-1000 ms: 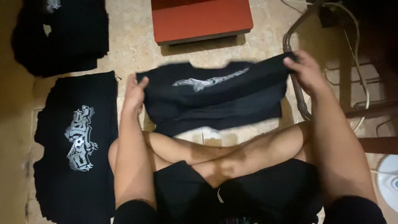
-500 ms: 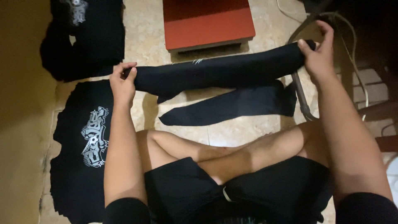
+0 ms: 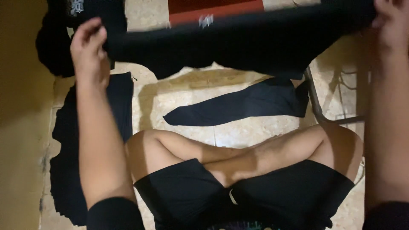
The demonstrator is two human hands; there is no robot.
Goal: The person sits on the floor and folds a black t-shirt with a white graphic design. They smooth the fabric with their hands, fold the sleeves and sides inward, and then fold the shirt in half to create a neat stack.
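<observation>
I hold a black T-shirt [image 3: 238, 42] stretched in the air in front of me. My left hand [image 3: 88, 47] grips its left edge and my right hand [image 3: 390, 21] grips its right edge near the top right corner. A small white print shows on the cloth near the top. One part of the shirt [image 3: 243, 105] hangs down to the tiled floor above my crossed legs [image 3: 238, 155].
A folded black shirt [image 3: 68, 162] lies flat on the floor at my left. More black clothing [image 3: 55, 47] is piled at the top left. A red box [image 3: 213, 7] sits behind the raised shirt. A metal chair frame [image 3: 328, 115] stands at the right.
Both hands have lifted the black shirt higher and spread it wider. The view has moved closer, so the shirt now covers most of the red box.
</observation>
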